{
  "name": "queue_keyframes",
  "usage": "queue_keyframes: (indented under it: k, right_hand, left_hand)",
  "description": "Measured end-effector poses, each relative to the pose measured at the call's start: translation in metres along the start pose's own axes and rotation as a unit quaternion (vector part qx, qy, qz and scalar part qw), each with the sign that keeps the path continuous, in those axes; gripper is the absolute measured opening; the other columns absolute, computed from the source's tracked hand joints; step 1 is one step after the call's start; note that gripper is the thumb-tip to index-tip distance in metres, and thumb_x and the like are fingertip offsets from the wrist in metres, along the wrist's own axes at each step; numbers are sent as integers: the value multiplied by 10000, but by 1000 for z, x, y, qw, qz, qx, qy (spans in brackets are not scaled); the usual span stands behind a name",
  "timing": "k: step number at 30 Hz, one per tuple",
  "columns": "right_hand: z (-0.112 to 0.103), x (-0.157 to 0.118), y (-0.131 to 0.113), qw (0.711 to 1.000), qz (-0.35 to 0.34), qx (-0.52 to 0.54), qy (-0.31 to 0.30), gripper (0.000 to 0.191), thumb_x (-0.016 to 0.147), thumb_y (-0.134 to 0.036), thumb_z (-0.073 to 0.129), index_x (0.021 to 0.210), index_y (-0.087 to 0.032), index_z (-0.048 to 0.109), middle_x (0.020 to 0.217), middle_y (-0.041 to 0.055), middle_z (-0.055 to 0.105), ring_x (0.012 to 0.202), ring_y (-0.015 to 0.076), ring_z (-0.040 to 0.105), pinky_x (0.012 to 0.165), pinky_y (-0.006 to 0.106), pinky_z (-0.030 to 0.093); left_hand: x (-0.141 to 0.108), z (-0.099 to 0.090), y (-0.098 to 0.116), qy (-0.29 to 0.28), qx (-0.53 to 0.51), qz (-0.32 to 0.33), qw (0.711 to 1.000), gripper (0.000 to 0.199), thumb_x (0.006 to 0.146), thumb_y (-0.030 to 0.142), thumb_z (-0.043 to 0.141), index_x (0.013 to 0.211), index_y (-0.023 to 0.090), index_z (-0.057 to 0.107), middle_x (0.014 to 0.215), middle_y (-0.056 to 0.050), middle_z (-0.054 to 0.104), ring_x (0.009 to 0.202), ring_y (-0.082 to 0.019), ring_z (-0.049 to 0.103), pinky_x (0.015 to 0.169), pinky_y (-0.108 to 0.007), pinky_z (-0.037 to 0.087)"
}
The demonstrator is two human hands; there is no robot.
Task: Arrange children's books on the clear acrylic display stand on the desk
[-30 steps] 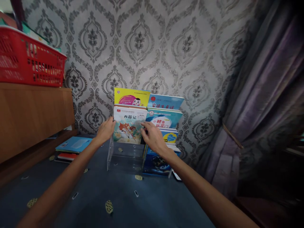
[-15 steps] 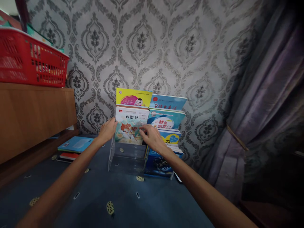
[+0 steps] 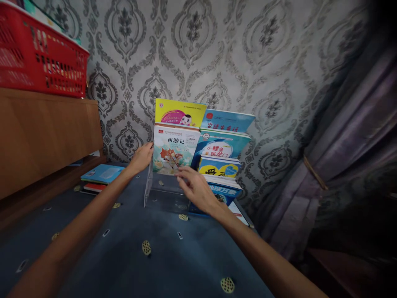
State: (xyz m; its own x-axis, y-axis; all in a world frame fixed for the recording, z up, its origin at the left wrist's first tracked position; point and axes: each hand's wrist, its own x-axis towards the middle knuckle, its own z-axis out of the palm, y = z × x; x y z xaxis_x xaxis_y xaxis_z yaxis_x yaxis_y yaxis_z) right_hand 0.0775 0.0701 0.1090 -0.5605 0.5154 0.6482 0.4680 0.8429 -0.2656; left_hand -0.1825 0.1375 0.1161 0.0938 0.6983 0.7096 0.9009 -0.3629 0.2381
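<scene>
Where the right hand reaches, the white-topped book reads "西游记".

We look out from a camera worn on the head, facing forward and down past the left hand and right hand to the books, near centre and within reach. Our wide view meets the wall almost square-on, takes in blue cloth below, crops the basket at left and runs to the curtain at right.

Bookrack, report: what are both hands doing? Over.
Left hand beside white-topped book. Right hand at its lower edge. Book standing in clear rack. Right hand partly blocks cover.
</scene>
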Motion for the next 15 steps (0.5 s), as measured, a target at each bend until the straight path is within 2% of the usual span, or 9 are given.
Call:
queue_keyframes:
  k: [3, 7, 11, 15]
  right_hand:
    - [24, -21, -3, 998, -7, 18, -58, 248, 941, -167, 505, 1048, -157, 729, 1181, 140, 701, 1088, 227, 683, 921, 362, 544]
    - [58, -49, -4, 991, 20, 33, -124, 231, 945, -171, 520, 1051, -159, 725, 1170, 133, 704, 1120, 229, 675, 926, 342, 542]
    - [87, -80, -1, 988, 52, 68, -132, 228, 929, -161, 547, 1084, -179, 712, 1212, 120, 694, 1147, 217, 663, 971, 340, 524]
    - [112, -114, 6, 987, 75, 92, -113, 260, 951, -192, 532, 1164, -204, 680, 1272, 117, 670, 1249, 219, 603, 1042, 355, 490]
  left_hand:
    - [-2, 0, -1, -2, -12, 8, 1000, 299, 953, 211, 357, 1130, 145, 589, 1140, -137, 676, 1095, -253, 620, 964, -380, 480]
    - [-6, 2, -3, 1, -21, 14, 1000, 335, 937, 210, 357, 1158, 131, 596, 1131, -146, 676, 1093, -266, 622, 974, -408, 487]
    - [-18, 13, -5, 58, -56, 5, 997, 403, 919, 197, 368, 1276, 133, 543, 1178, -139, 660, 1110, -253, 617, 993, -413, 489]
    - [-32, 23, 0, 108, -82, 17, 991, 437, 938, 226, 379, 1351, 121, 472, 1178, -147, 638, 1109, -249, 609, 1015, -435, 479]
